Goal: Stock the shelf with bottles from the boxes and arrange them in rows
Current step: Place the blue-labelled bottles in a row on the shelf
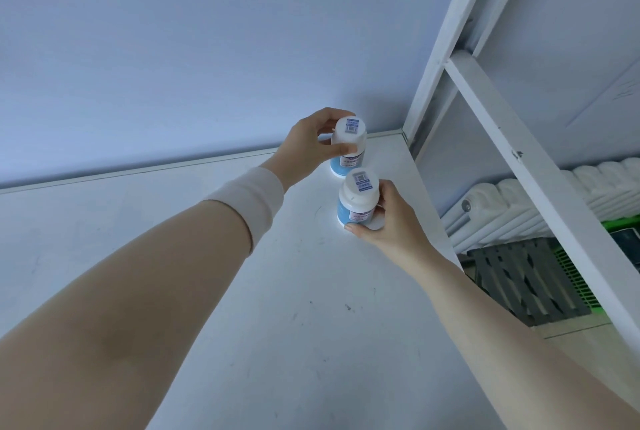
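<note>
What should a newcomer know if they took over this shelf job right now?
Left hand grips the far bottle round its cap, near the back right corner of the shelf.
Right hand grips the near bottle low on its body, just in front of the far one.
Both stand upright; I cannot tell whether they rest fully on the shelf.
Done: two bottles at the shelf.
Left: let go, fetch more from the boxes (out of view), build rows.
</note>
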Action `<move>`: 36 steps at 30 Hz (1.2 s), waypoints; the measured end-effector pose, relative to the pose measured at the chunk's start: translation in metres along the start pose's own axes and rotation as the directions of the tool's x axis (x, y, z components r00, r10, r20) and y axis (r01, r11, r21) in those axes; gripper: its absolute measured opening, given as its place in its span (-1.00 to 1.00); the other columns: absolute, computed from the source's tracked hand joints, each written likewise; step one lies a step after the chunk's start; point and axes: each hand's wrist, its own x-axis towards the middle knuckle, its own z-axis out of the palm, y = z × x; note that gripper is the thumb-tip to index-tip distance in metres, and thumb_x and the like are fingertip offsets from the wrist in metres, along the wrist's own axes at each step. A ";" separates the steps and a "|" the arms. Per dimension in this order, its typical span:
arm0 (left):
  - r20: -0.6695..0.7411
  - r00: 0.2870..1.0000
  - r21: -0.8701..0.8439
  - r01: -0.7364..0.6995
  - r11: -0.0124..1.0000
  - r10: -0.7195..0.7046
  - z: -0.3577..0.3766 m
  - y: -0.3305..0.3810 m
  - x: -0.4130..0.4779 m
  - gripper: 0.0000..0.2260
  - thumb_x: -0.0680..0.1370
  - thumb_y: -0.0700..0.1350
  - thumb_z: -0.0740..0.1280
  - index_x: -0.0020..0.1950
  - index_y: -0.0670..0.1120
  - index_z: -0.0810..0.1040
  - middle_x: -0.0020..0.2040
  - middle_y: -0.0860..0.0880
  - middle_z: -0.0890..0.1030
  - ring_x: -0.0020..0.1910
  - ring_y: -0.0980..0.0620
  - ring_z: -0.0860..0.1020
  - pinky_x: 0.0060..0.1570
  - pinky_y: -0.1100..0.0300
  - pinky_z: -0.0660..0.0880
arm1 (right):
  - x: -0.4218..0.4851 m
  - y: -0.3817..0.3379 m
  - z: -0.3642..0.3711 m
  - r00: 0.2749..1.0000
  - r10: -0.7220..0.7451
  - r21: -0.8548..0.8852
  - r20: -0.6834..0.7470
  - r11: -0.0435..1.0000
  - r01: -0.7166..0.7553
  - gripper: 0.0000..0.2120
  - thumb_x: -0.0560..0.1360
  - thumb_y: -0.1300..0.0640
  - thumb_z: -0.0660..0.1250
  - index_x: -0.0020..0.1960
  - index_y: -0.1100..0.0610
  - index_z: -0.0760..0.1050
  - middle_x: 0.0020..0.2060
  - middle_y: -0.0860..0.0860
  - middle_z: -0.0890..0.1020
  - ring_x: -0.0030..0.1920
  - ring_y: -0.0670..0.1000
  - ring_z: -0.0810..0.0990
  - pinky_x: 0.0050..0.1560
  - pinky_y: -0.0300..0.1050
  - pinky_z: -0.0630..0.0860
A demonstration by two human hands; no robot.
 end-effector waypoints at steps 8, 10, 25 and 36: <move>0.032 0.999 0.034 0.043 0.999 -0.044 -0.004 0.011 -0.011 -0.33 0.43 -0.22 0.46 0.47 -0.07 0.24 0.40 -0.01 0.42 0.33 0.08 0.42 0.28 0.25 0.35 | -0.003 -0.003 -0.005 0.998 0.033 -0.032 0.060 0.999 -0.032 -0.38 0.30 0.23 0.53 0.25 0.09 0.31 0.12 -0.10 0.48 0.12 -0.10 0.49 -0.01 -0.55 0.35; -0.002 0.999 0.121 0.053 0.991 -0.053 -0.011 0.020 -0.019 -0.32 0.43 -0.15 0.47 0.48 -0.07 0.23 0.42 -0.01 0.39 0.35 0.07 0.40 0.25 0.29 0.31 | -0.011 -0.006 -0.012 0.998 0.037 -0.045 0.053 0.998 -0.034 -0.24 0.29 0.21 0.53 0.39 0.12 0.24 0.28 -0.05 0.44 0.29 -0.06 0.42 0.24 -0.31 0.35; -0.123 0.987 0.962 0.143 0.233 -0.101 -0.079 0.111 -0.246 -0.42 0.49 0.08 0.36 0.42 -0.09 0.26 0.32 -0.12 0.38 0.32 -0.12 0.36 0.26 0.01 0.30 | -0.135 -0.139 -0.025 0.971 -0.176 -0.681 0.159 0.693 0.237 -0.33 0.35 0.04 0.40 0.39 0.12 0.23 0.27 0.13 0.32 0.32 0.21 0.26 0.23 0.06 0.38; -0.468 0.843 0.819 0.526 0.229 -0.265 -0.181 0.114 -0.499 -0.40 0.45 0.08 0.42 0.39 -0.11 0.29 0.30 -0.15 0.35 0.29 -0.16 0.37 0.20 -0.03 0.36 | -0.259 -0.274 0.119 0.853 -0.300 -0.655 0.428 0.547 0.521 -0.30 0.40 0.05 0.40 0.43 0.12 0.14 0.33 0.12 0.19 0.38 0.14 0.16 0.14 0.04 0.40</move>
